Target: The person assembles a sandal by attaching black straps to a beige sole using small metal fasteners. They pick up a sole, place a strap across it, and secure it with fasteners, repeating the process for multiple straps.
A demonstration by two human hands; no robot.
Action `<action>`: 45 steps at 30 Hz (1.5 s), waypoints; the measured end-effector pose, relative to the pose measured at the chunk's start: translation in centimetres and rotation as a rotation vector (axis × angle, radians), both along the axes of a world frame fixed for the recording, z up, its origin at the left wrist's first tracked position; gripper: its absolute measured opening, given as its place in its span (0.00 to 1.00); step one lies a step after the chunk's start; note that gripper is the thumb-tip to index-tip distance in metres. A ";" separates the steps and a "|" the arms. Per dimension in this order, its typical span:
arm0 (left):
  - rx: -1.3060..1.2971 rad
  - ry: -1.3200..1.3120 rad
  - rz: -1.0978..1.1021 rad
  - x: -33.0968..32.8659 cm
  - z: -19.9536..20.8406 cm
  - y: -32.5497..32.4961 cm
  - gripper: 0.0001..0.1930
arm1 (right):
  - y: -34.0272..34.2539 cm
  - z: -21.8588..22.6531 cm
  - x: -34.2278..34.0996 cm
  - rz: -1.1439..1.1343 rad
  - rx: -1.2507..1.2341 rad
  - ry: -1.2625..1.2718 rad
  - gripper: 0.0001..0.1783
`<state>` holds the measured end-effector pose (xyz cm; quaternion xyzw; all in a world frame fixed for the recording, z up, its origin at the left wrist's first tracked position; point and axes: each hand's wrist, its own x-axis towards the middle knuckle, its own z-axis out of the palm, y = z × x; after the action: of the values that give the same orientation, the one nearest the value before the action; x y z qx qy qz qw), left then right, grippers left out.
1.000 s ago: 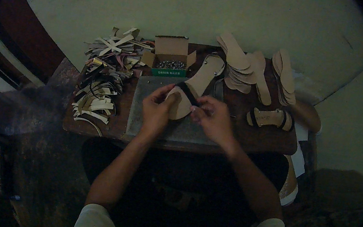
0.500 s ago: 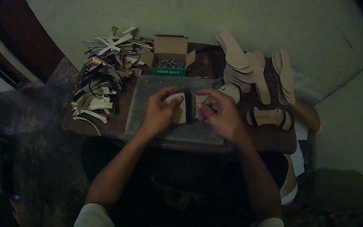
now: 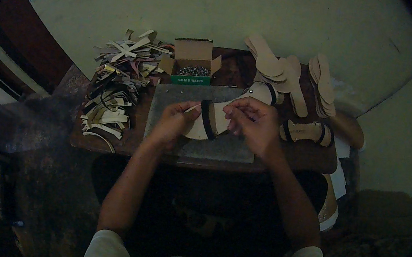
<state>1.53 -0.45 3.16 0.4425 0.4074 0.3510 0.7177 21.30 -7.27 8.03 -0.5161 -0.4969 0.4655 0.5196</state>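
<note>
A pale shoe insole (image 3: 221, 118) with a black strap (image 3: 208, 120) across its near-left part is held above a grey slab (image 3: 168, 98). My left hand (image 3: 173, 122) grips its left edge, thumb on top beside the strap. Over the insole's middle, my right hand (image 3: 253, 124) has its fingertips pinched together; whatever is between them is too small to make out. Beyond that hand a pale end with a second black strap (image 3: 273, 93) and a shiny stud shows. It looks like the same insole, but my hand hides the join.
An open green box of nails (image 3: 192, 75) stands behind the slab. Strap pieces (image 3: 108, 111) are heaped at the left. Bare insoles (image 3: 268, 61) and another stack (image 3: 322, 83) lie at the back right. A strapped insole (image 3: 305, 133) rests at the right of the brown table (image 3: 294, 162).
The insole has turned, so its front strap shows more fully and the strap at the far end has come into view. My right hand's fingers have drawn together, away from the front strap.
</note>
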 end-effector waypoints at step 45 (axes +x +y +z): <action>0.466 0.271 0.067 1.6 -0.2 -2.2 0.18 | 1.2 -4.0 0.3 0.054 0.035 -0.102 0.13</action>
<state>3.13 -2.67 2.91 0.6251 0.4222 0.3965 0.5233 21.57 -6.05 4.05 -0.5164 -0.5445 0.4436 0.4899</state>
